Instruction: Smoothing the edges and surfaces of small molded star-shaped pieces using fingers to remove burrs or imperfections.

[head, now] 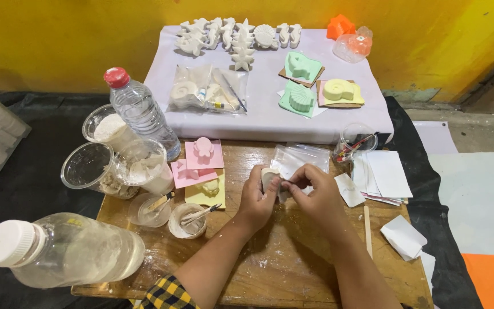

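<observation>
Both hands, left [255, 197] and right [310, 191], pinch one small white plaster piece [269, 176] together

We hold a plaster cast [269, 177] betw. both hands, left hand [257, 200] & right hand [313, 197], over the wooden board [293, 257]. Molds [201, 166] lie left of it, paper slips [381, 174] right, cup w/ brushes [354, 140] behind-right, plastic bags [298, 157] just behind.
</observation>
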